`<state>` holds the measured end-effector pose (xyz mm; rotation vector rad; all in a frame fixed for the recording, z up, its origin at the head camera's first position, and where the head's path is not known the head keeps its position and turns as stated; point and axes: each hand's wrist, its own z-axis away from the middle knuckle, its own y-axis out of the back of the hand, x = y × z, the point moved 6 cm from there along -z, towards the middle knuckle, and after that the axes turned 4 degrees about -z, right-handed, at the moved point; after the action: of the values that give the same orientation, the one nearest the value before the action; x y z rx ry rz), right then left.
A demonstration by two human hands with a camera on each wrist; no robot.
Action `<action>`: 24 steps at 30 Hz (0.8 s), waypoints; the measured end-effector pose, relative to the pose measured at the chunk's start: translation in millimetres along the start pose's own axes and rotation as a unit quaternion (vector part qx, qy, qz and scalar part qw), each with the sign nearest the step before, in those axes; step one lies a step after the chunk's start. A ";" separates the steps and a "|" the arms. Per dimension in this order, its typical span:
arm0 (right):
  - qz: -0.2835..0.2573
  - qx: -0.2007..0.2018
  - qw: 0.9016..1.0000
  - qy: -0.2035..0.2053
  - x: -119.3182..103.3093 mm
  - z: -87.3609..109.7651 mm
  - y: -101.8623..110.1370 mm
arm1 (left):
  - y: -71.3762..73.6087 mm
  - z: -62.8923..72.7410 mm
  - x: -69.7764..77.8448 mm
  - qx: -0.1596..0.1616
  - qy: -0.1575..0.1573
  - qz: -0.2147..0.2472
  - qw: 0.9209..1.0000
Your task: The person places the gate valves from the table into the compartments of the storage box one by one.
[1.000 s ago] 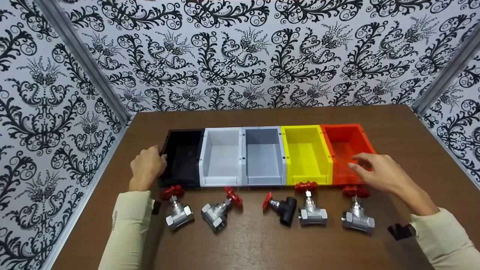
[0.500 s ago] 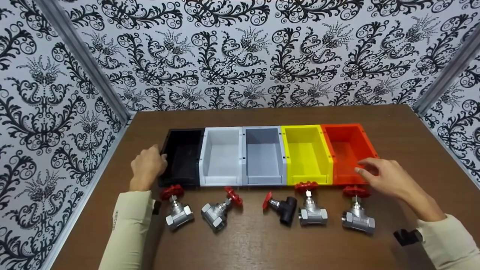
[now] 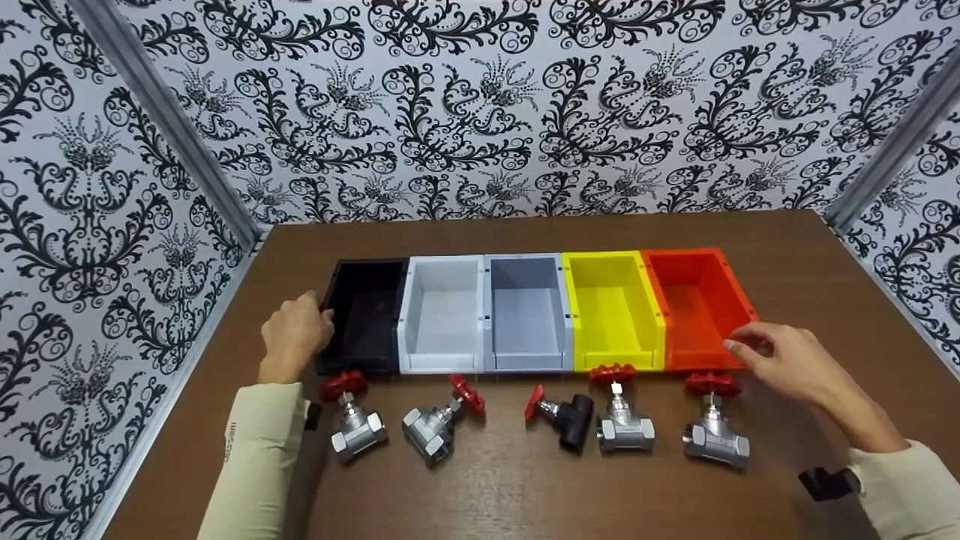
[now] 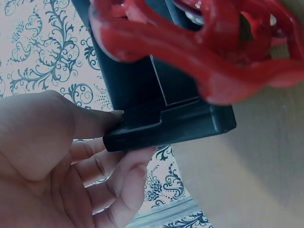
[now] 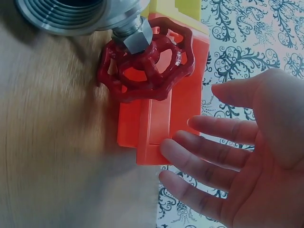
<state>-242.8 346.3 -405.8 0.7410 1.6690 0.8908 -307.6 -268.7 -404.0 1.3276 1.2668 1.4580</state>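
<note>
My left hand [image 3: 297, 330] is at the left side of the black bin [image 3: 367, 311]. In the left wrist view the thumb [image 4: 95, 121] lies on the bin's rim and the fingers curl along its outer side, gripping the wall. My right hand [image 3: 791, 364] is by the front right corner of the red-orange bin [image 3: 690, 311], holding nothing, its fingers loosely bent and apart in the right wrist view. A metal valve with a red handwheel [image 3: 715, 435] lies before that bin; a similar valve [image 3: 358, 431] lies before the black one.
Between the end bins stand a white bin [image 3: 448, 307], a grey bin [image 3: 526, 311] and a yellow bin [image 3: 611, 311], all joined in a row. In front lie a tilted metal valve [image 3: 430, 431], a black-bodied valve [image 3: 576, 421] and another metal valve [image 3: 625, 431]. Patterned walls [image 3: 480, 112] enclose the table.
My right hand has drawn back to the right and slightly toward me, from over the red-orange bin to its right edge. The left hand, bins and valves have stayed put.
</note>
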 end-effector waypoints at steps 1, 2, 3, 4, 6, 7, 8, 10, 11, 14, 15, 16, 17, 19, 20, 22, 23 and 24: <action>0.002 0.003 1.000 0.000 0.4 0.8 0.5 | 0.2 0.3 0.2 0.003 -0.003 0.001 1.000; 0.003 0.005 1.000 0.000 0.7 1.8 1.1 | 0.5 0.5 0.4 0.007 -0.006 0.003 1.000; 0.005 0.007 1.000 0.000 1.2 2.9 1.6 | 0.9 0.8 0.7 0.010 -0.009 0.005 1.000; 0.006 0.007 1.000 -0.001 1.8 3.8 1.9 | 1.0 1.0 0.8 0.013 -0.011 0.006 1.000; 0.008 0.008 1.000 -0.002 2.9 5.8 2.5 | 1.2 1.2 0.6 0.016 -0.014 0.008 1.000; 0.008 0.007 1.000 -0.003 3.7 6.7 2.6 | 1.3 1.2 0.6 0.017 -0.013 0.008 1.000; 0.009 0.006 1.000 -0.002 4.4 7.6 2.6 | 1.3 1.1 0.6 0.017 -0.012 0.008 1.000; 0.010 0.004 1.000 -0.003 6.1 9.1 2.2 | 0.9 0.7 0.1 0.017 -0.009 0.008 1.000; 0.011 0.002 1.000 -0.004 7.1 9.7 1.9 | 0.7 0.7 -0.1 0.016 -0.008 0.008 1.000; 0.009 -0.009 1.000 -0.012 10.5 11.1 0.1 | -0.1 0.1 -0.7 0.016 -0.006 0.007 1.000; 0.006 -0.017 1.000 -0.018 11.8 11.5 -0.8 | -0.4 -0.2 -0.9 0.015 -0.006 0.007 1.000; 0.003 -0.024 0.999 -0.024 12.9 11.9 -1.8 | -0.7 -0.4 -1.3 0.014 -0.005 0.007 1.000; 0.001 -0.031 0.999 -0.030 14.0 12.4 -2.8 | -1.0 -0.5 -1.6 0.013 -0.004 0.007 1.000; -0.009 -0.050 0.998 -0.046 16.5 13.8 -5.1 | -1.2 -0.5 -1.9 0.011 -0.003 0.008 1.000; -0.016 -0.060 0.997 -0.055 17.9 14.6 -6.4 | -1.3 -0.6 -2.0 0.010 -0.003 0.008 1.000; -0.035 -0.079 0.994 -0.072 20.7 16.6 -8.8 | -1.3 -0.7 -2.3 0.011 -0.002 0.009 1.000; -0.051 -0.089 0.991 -0.081 22.0 17.7 -10.1 | -1.2 -0.5 -2.2 0.011 -0.002 0.009 1.000; -0.068 -0.099 0.989 -0.090 23.5 18.8 -11.4 | -1.3 -0.4 -2.1 0.011 -0.002 0.010 1.000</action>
<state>-231.0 363.3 -430.4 0.5483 1.4309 0.8517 -307.8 -270.5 -405.7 1.3602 1.2745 1.4579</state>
